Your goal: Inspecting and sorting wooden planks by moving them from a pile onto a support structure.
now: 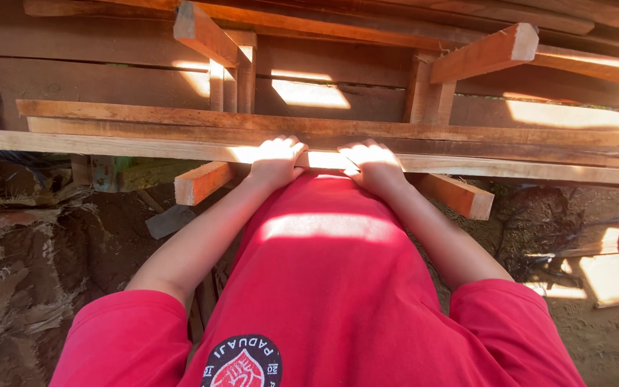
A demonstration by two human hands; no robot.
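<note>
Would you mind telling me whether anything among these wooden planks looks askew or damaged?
Nothing looks damaged. Both hands, left hand and right hand, rest on the long pale wooden plank. Only the short reddish wooden beams beneath stick out at differing angles.

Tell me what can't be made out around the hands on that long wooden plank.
Head view only:
- Left hand and right hand palms: face down on the long pale wooden plank.
- Plank's ends: cut off by both frame edges.
- Ground below the hands: hidden by the red shirt.
</note>
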